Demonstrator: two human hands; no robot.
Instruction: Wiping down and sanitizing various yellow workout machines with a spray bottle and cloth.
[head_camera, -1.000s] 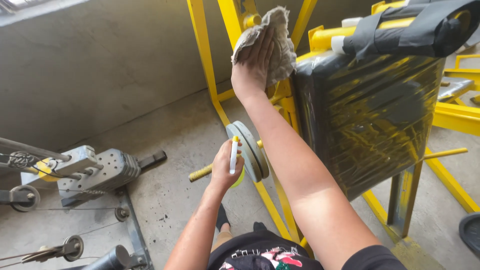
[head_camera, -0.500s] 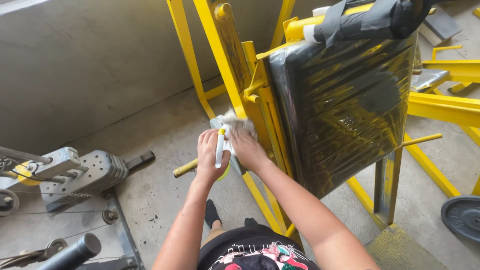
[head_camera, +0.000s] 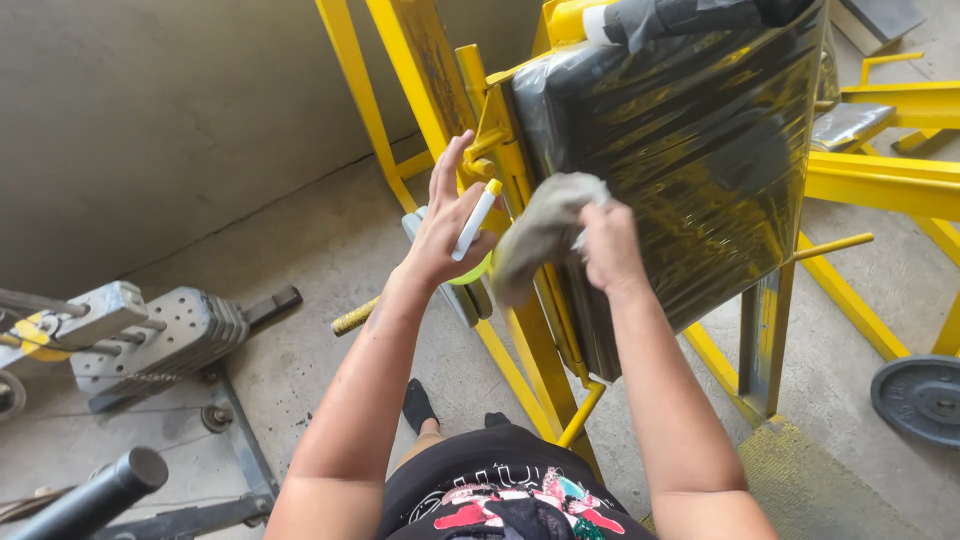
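Cloth (head_camera: 540, 235), grey and crumpled, is hanging bunched in the right hand (head_camera: 608, 245), whose fingers are clamping its upper edge just in front of the yellow frame (head_camera: 520, 330) and the plastic-wrapped black pad (head_camera: 690, 170). The rag is drooping free of the steel rather than pressing flat on it, so for a good wipe it looks wise to spread it over the palm and bear on the upright with the whole hand, following the bar's length and working around the bracket where grime seems likeliest to sit. The left hand (head_camera: 450, 225) is holding a white marker with a yellow cap (head_camera: 475, 222) pinned under the thumb, the other fingers splaying out toward the frame; a small yellow-green object is peeking below the palm, too hidden to identify. Keeping the marker clear of the rag would probably avoid smears. Further out, a grey weight stack (head_camera: 170, 335) is standing on the concrete floor (head_camera: 330, 300) at left, and a dark weight plate (head_camera: 918, 398) is lying at right.
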